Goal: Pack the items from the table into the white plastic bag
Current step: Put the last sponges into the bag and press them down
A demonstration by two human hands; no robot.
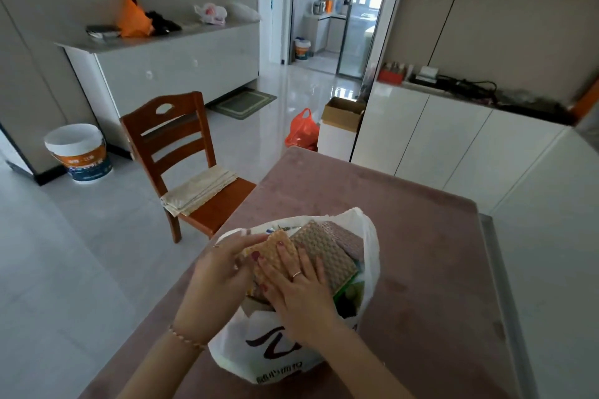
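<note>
The white plastic bag [269, 353] stands open on the pink table [421, 253], near its front left. Inside it lie an orange waffle-textured cloth [275, 249], a tan textured cloth [327, 253] and a brownish one [350, 236] behind; green packaging [351, 291] shows at the right. My left hand [214, 272] grips the orange cloth's left edge at the bag's mouth. My right hand [298, 288] lies flat on top of the orange cloth, fingers spread, pressing down.
A wooden chair [181, 152] with a folded cloth on its seat stands left of the table. On the floor are a white bucket [79, 152], an orange bag [301, 131] and a cardboard box [343, 116]. White cabinets [437, 146] run along the right.
</note>
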